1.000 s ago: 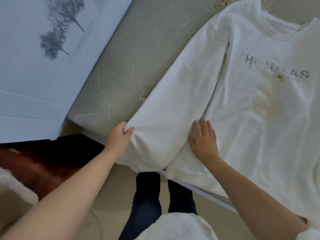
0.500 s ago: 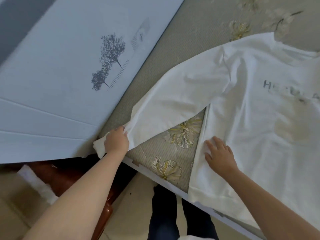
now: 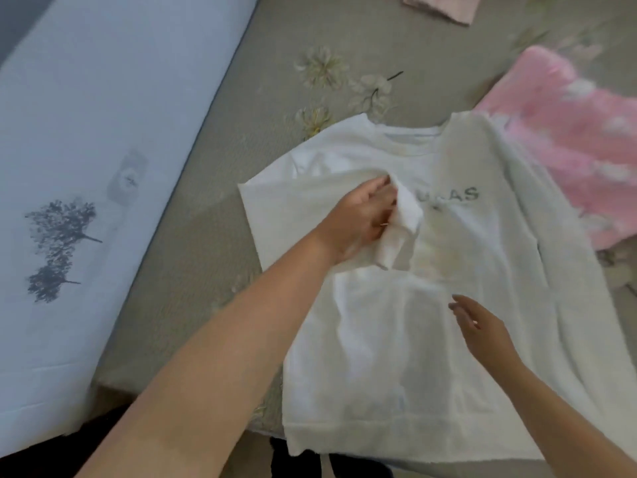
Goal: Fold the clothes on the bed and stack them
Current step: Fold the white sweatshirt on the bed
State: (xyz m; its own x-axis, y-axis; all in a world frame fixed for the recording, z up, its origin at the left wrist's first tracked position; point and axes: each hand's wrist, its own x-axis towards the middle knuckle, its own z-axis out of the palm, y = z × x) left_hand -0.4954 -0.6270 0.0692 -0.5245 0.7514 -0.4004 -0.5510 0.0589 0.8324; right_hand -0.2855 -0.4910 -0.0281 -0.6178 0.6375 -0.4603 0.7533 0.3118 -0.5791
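Note:
A white sweatshirt (image 3: 465,305) with grey lettering lies face up on the bed (image 3: 213,208). Its left sleeve is folded across the chest. My left hand (image 3: 358,215) grips the cuff (image 3: 396,232) of that sleeve over the lettering. My right hand (image 3: 479,326) hovers over the lower middle of the sweatshirt, fingers relaxed and holding nothing. A pink fluffy garment (image 3: 568,132) lies past the sweatshirt's right shoulder, and another pale pink garment (image 3: 444,5) sits at the top edge.
The bedspread is grey-green with a flower print. A pale blue panel (image 3: 86,150) with a tree print runs along the bed's left side. The bed's near edge is at the bottom, with dark floor beyond it.
My left hand has carried the sleeve from the bed's left edge inward onto the chest. My right hand has lifted off the sweatshirt's side and moved toward its middle. The view has shifted.

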